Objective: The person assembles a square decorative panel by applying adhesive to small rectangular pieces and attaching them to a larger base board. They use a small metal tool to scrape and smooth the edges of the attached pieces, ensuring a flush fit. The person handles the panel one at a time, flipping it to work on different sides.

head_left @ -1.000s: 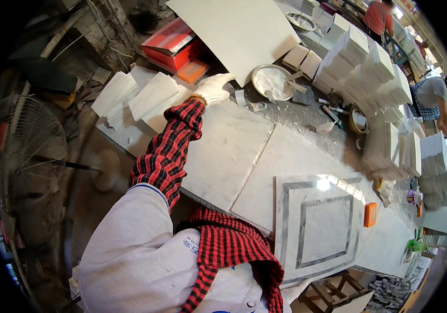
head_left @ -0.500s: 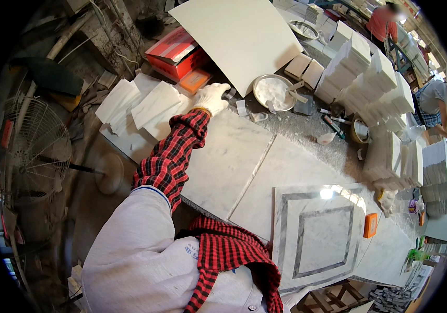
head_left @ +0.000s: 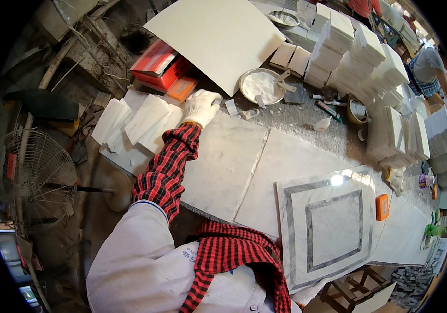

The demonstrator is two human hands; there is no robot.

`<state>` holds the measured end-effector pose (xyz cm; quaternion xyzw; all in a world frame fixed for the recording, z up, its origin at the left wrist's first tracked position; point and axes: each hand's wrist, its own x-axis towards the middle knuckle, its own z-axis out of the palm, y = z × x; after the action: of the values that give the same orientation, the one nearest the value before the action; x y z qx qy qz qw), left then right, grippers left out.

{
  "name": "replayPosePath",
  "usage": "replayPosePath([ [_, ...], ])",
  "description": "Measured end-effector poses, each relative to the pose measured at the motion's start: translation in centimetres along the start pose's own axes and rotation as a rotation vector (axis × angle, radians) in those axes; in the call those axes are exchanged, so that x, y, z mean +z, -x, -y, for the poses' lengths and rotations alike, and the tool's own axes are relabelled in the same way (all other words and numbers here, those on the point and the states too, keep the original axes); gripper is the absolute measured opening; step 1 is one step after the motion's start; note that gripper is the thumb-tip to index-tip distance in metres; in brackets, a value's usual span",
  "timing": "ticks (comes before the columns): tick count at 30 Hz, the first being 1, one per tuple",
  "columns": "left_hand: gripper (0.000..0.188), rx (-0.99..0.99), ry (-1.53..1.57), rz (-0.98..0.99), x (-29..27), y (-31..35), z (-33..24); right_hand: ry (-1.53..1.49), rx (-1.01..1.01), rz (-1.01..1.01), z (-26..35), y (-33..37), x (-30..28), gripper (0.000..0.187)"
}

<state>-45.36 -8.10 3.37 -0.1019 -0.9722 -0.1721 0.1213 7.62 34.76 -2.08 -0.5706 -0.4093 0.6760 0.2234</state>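
Dusty workshop, with a fan (head_left: 38, 180) well left of the panel (head_left: 334, 232) and white tiles (head_left: 393, 68) piled beyond it on the grey bench (head_left: 299, 116). Left of the panel, two pale slabs (head_left: 223, 154) laid side by side with a narrow gap between, one partly covered by it. Farther left and beyond the panel, at a slab's far corner just beside an orange box (head_left: 180, 88), left hand (head_left: 201, 107) in a white glove, fingers curled; cannot tell whether gripping anything under the palm. At the panel's near edge, right hand (head_left: 309, 296), mostly hidden; cannot tell whether closed on it. Judged from here, some risk of tipping or sliding, through a push down on the near edge, seemingly jutting past the bench. Also possible: chipped corners or a scratched underside, from dragging over grit or lifting by one side alone. Beyond the panel and to the left, perhaps a spill from the powder-filled pan (head_left: 242, 84), if knocked by the left hand. To look at, panel flat, thin and polished, white with faint grey veining, inlaid with two darker grey rectangular bands, one inside the other, glare bright along the far edge.
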Motion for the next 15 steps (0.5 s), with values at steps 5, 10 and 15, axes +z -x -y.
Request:
replayPosePath([
  [5, 0.025, -0.004, 0.002, -0.068, 0.9, 0.3, -0.9, -0.013, -0.002, -0.013, -0.1, 0.0, -0.6, 0.076],
  [10, 0.018, -0.07, 0.018, -0.069, 2.0, -0.4, -2.4, -0.012, -0.027, -0.013, 0.1, 0.2, -0.6, 0.076],
  [15, 0.021, -0.082, 0.302, -0.104, -0.8, 1.4, -4.6, 0.031, -0.093, 0.005, 0.6, 0.7, -0.4, 0.076],
])
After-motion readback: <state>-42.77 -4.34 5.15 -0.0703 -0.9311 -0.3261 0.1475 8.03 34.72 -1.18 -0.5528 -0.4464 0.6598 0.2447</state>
